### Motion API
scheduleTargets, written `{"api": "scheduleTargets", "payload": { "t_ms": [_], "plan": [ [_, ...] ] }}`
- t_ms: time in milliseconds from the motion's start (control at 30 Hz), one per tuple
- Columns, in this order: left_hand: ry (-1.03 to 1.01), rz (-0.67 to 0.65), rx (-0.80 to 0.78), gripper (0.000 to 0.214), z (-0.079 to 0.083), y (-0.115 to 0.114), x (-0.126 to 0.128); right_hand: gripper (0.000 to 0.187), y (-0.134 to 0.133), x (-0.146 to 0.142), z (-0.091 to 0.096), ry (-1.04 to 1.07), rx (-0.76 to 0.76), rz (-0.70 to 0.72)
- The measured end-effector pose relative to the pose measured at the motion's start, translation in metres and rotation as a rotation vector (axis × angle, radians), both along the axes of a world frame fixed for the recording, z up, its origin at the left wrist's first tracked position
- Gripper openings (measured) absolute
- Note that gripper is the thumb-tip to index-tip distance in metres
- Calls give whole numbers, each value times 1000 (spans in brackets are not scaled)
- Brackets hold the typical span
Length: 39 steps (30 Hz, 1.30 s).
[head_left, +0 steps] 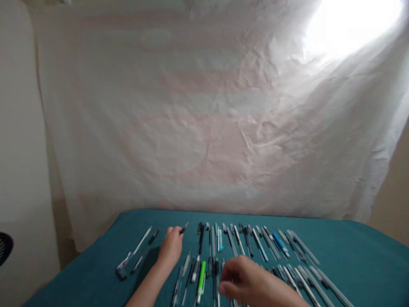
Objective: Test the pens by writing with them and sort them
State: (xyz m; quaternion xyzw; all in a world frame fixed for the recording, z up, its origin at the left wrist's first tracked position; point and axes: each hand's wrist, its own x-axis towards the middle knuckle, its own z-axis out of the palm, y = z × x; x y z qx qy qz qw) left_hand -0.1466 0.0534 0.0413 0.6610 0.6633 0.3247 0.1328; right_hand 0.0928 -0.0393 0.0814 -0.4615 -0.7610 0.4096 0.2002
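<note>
Many pens (243, 243) lie in rows on a teal tablecloth (367, 256). My left hand (171, 249) is closed around a dark pen (184, 229) whose tip sticks out past the fingers, left of the rows. Low in the picture, my right hand (246, 283) hovers over the nearer row with its fingers curled and pinched together; whatever they hold is hidden. A green pen (201, 281) lies just left of it. Two pens, one white (137, 249) and one black (145, 251), lie apart at the far left.
A crumpled white sheet (204, 119) hangs behind the table, lit brightly at the top right. A dark round object (4, 247) shows at the left edge, beside the table. Bare cloth stretches to the right of the pens.
</note>
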Motion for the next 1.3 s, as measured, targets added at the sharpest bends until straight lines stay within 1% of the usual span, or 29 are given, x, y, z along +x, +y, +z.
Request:
{"api": "scheduleTargets", "payload": {
  "t_ms": [100, 200, 267, 333, 400, 567, 633, 700, 800, 900, 1033, 1167, 1300],
  "plan": [
    [-178, -220, -18, 21, 4, -18, 47, 31, 20, -1, -8, 281, -29, -125],
    [-324, -386, -59, 25, 7, -39, 91, 37, 38, 2, -17, 573, -46, -324],
    [-437, -459, -89, 26, 8, -51, 110, 38, 46, 7, -22, 707, -61, -408],
    [-658, -508, -141, 23, 7, -58, 121, 37, 49, 13, -25, 758, -60, -436],
    [-802, -515, -192, 21, 5, -61, 124, 36, 51, 18, -26, 748, -49, -437],
    [-909, -471, -291, 20, -3, -62, 121, 33, 54, 22, -31, 695, -61, -435],
    [-977, -461, -329, 21, -7, -61, 120, 33, 56, 21, -34, 704, -93, -417],
    [-1069, -452, -374, 21, -9, -60, 120, 33, 57, 20, -37, 748, -156, -399],
    [-1204, -435, -461, 19, -8, -60, 119, 31, 58, 20, -42, 825, -242, -400],
    [-1339, -435, -566, 13, -4, -61, 119, 29, 58, 21, -45, 883, -292, -407],
    [-1515, -460, -701, 13, 1, -64, 119, 26, 57, 21, -41, 952, -343, -348],
    [-1555, -440, -693, 15, 3, -67, 119, 27, 52, 21, -33, 972, -342, -312],
    [-1538, -485, -636, 15, 5, -68, 120, 30, 49, 18, -32, 859, -321, -331]
  ]
}}
